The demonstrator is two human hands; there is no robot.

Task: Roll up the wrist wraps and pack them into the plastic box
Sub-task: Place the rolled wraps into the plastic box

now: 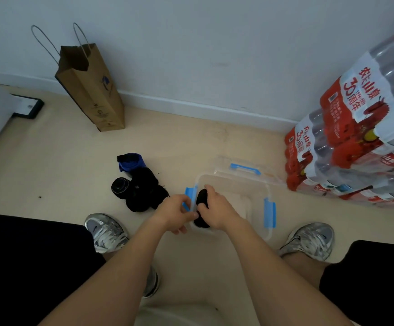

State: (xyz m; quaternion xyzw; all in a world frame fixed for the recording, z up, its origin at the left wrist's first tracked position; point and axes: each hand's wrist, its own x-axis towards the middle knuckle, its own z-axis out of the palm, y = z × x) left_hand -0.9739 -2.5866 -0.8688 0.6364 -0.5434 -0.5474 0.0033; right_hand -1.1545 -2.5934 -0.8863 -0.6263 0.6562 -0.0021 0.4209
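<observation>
R hand (214,208) curls round a black wrist wrap (201,202), rolled into a tight dark oval, at left end of clear blue-clipped plastic box (236,196); L hand (174,212) curled alongside, grip unclear.

A single wide-angle camera sat on the person's head and looked forward and steeply down at the floor (50,175). Both forearms entered from the bottom edge and met just below mid-frame, where the left hand (176,212) and right hand (217,211), the latter round a rolled wrist wrap (201,200), were at the plastic box (257,191). The person's shoes and dark shorts filled the lower corners, close to the lens. Farther off, the wall (191,43) crossed the top, its skirting bowed by the lens.
</observation>
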